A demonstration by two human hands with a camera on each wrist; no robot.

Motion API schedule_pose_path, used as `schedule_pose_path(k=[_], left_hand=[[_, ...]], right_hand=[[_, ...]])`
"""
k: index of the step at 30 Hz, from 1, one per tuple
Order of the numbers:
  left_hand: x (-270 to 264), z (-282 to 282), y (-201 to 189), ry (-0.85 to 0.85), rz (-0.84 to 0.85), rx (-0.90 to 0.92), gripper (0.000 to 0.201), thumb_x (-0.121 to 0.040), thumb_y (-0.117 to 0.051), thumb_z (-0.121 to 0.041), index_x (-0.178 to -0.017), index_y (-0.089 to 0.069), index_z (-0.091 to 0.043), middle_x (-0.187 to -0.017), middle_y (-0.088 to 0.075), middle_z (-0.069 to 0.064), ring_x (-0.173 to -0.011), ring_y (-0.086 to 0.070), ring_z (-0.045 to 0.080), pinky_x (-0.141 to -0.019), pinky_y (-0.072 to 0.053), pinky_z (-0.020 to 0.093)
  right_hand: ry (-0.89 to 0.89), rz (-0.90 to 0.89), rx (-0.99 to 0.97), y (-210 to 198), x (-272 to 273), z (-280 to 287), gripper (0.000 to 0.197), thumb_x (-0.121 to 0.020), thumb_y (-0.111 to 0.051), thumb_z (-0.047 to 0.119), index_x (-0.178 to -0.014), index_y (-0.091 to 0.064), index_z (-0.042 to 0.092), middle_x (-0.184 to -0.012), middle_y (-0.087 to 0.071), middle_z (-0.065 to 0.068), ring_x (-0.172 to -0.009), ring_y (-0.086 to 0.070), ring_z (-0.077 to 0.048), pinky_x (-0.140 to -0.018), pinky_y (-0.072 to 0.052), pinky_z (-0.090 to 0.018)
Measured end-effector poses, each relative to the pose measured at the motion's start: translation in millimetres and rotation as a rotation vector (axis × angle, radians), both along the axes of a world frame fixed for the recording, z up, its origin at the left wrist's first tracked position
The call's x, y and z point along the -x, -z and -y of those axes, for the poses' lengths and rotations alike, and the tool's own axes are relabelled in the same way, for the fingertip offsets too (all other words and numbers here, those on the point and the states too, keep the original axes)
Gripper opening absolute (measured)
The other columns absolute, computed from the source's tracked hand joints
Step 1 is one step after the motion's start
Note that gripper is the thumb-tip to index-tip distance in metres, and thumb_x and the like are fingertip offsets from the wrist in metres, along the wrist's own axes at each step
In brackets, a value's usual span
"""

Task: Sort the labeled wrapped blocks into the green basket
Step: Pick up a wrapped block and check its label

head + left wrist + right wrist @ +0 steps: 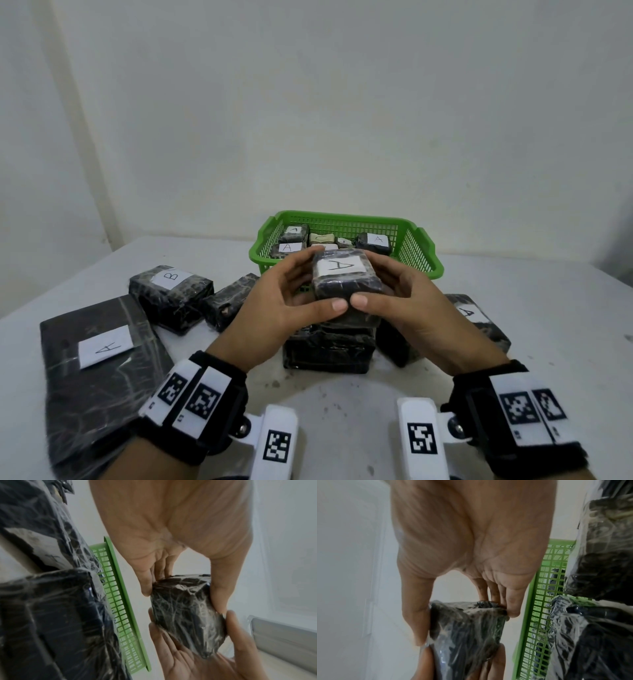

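Observation:
A dark wrapped block labeled A [344, 277] is held in the air just in front of the green basket [416, 255]. My left hand [291, 301] grips its left side and my right hand [400, 301] grips its right side, thumbs meeting on the near face. The left wrist view shows the block [187, 614] between thumb and fingers, with the basket wall [120, 601] to its left. In the right wrist view the block [465, 632] is pinched the same way beside the basket [537, 608]. Several wrapped blocks, some labeled A, lie inside the basket.
On the white table [342, 394] lie a block labeled B [171, 294], an unlabeled dark block [227, 301], a flat dark package labeled A [99, 370], a dark block [329, 349] under my hands, and another labeled A [476, 318] at right. A wall stands behind.

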State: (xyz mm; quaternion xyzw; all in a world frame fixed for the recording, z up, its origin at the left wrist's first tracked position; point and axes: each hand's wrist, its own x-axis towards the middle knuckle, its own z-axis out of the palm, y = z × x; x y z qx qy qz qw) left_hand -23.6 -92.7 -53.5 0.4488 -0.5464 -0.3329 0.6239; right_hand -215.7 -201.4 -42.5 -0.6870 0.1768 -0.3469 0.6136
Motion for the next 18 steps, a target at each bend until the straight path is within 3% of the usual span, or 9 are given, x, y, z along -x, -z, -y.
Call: schedule_pose_path(k=[4,7,10,12,15,18], left_hand=[[1,-1,1,0.022,-0.013,-0.007,0.091,-0.07,-0.085,-0.02,-0.151,-0.042,-0.017,-0.146,-0.058,-0.001,-0.136,-0.055,0.015,-0.106,-0.051,0.032],[5,2,0,-0.086,-0.041,0.04,0.088,-0.065,-0.089,-0.022,-0.143,-0.049,-0.018,-0.139,-0.063,0.001,-0.129,-0.062,0.018,-0.099,-0.056,0.032],[7,8,-1,-0.209,-0.042,0.071,0.09,-0.06,-0.093,-0.027,-0.139,-0.05,-0.025,-0.136,-0.064,-0.002,-0.126,-0.063,0.021,-0.102,-0.055,0.042],[7,11,-3,-0.243,-0.063,0.066,0.093,-0.056,-0.095,-0.026,-0.138,-0.049,-0.026,-0.135,-0.064,0.0,-0.123,-0.066,0.02,-0.101,-0.055,0.045],[8,14,-11,-0.236,-0.057,0.04,0.095,-0.054,-0.097,-0.03,-0.136,-0.05,-0.029,-0.136,-0.064,-0.001,-0.122,-0.066,0.018,-0.101,-0.056,0.044],[3,15,-32,-0.301,0.115,0.007,0.076,-0.065,-0.092,-0.048,-0.13,-0.057,-0.032,-0.132,-0.066,-0.01,-0.125,-0.062,0.007,-0.106,-0.052,0.035]], right_hand=[[0.018,-0.01,0.011,-2,2,-1,0.094,-0.057,-0.095,0.026,-0.143,-0.057,0.022,-0.138,-0.07,0.005,-0.131,-0.064,-0.014,-0.113,-0.049,-0.044],[-0.009,0.032,-0.128,-6,-2,-4,0.09,-0.063,-0.096,0.027,-0.144,-0.057,0.014,-0.137,-0.07,-0.005,-0.126,-0.068,-0.024,-0.107,-0.055,-0.044],[-0.025,-0.018,-0.244,-22,-7,-17,0.058,-0.081,-0.082,0.04,-0.129,-0.07,0.009,-0.124,-0.076,-0.014,-0.112,-0.074,-0.034,-0.094,-0.062,-0.041],[-0.008,-0.042,-0.288,-27,-12,-21,0.051,-0.084,-0.074,0.038,-0.121,-0.074,0.005,-0.114,-0.078,-0.018,-0.1,-0.077,-0.038,-0.089,-0.065,-0.041],[0.036,0.003,-0.341,-34,-16,-17,0.032,-0.093,-0.072,0.023,-0.116,-0.075,0.0,-0.11,-0.079,-0.017,-0.094,-0.077,-0.035,-0.083,-0.066,-0.039],[0.114,-0.023,-0.381,-48,-13,1,0.018,-0.094,-0.069,0.014,-0.108,-0.076,0.006,-0.11,-0.076,-0.015,-0.087,-0.076,-0.031,-0.082,-0.066,-0.04]])
